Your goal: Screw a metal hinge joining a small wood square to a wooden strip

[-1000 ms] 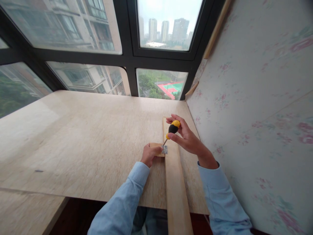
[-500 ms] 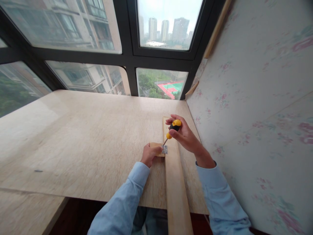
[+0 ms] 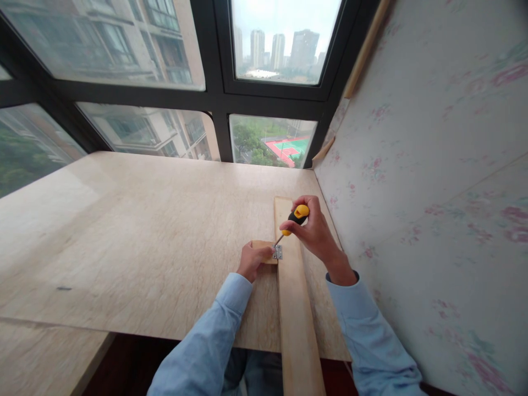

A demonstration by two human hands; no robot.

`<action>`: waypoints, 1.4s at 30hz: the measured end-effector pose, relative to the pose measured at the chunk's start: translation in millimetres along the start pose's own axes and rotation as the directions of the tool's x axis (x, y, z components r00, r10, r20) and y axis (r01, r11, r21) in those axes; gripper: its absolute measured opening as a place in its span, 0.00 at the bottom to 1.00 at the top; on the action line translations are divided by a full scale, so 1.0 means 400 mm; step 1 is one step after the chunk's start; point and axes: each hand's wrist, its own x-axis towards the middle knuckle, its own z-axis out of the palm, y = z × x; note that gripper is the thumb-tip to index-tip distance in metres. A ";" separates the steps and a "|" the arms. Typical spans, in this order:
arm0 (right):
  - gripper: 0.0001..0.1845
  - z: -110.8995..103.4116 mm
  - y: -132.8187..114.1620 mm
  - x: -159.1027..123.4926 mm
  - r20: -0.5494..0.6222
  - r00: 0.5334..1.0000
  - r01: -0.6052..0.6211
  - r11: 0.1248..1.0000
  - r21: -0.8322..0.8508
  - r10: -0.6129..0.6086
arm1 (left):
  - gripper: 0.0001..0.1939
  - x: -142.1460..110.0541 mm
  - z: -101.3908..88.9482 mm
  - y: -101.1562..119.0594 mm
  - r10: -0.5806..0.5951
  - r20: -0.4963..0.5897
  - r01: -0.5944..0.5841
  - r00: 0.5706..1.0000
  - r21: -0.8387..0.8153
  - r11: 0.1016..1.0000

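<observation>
My right hand (image 3: 313,228) grips a yellow and black screwdriver (image 3: 297,214) by its handle, tilted, with the shaft running down to the left. Its tip meets the upper left part of a silver metal hinge (image 3: 278,252). The hinge spans a small wooden block (image 3: 264,243) and a long wooden board (image 3: 295,297). My left hand (image 3: 254,259) holds the small block against the board's left edge, thumb on top near the hinge. Any screw under the tip is too small to make out.
The board lies on a beige marble-patterned tabletop (image 3: 165,236) and sticks out past its near edge. A small dark object (image 3: 64,288) lies at the left. A floral-papered wall (image 3: 412,192) rises close on the right; dark-framed windows (image 3: 223,99) stand behind.
My right hand has turned and its fingers have closed further round the screwdriver handle, which leans slightly more to the right. My left hand, the block and the board keep their places.
</observation>
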 end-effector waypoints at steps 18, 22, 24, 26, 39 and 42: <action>0.40 -0.007 0.026 0.010 0.177 0.982 0.028 0.984 0.177 -0.059 | 0.22 -0.004 0.001 0.007 -0.009 -0.007 0.009 1.000 0.016 1.000; 0.41 -0.035 0.013 0.004 0.418 0.899 -0.082 0.887 0.455 -0.131 | 0.24 -0.004 0.000 0.005 -0.006 0.003 0.006 1.000 0.009 1.000; 0.36 -0.055 -0.004 0.004 0.464 0.874 -0.117 0.864 0.490 -0.145 | 0.24 -0.002 -0.002 0.002 -0.001 0.016 0.001 1.000 0.002 1.000; 0.31 -0.066 -0.016 0.006 0.471 0.875 -0.132 0.880 0.456 -0.112 | 0.24 0.000 -0.003 -0.001 0.001 0.019 -0.001 1.000 -0.002 1.000; 0.37 -0.031 0.014 0.005 0.400 0.907 -0.065 0.896 0.440 -0.130 | 0.24 0.004 -0.004 -0.003 -0.004 0.026 0.005 1.000 -0.010 1.000; 0.30 -0.045 -0.003 0.007 0.448 0.888 -0.104 0.901 0.421 -0.107 | 0.24 0.004 -0.005 -0.002 -0.009 0.022 0.009 1.000 0.001 1.000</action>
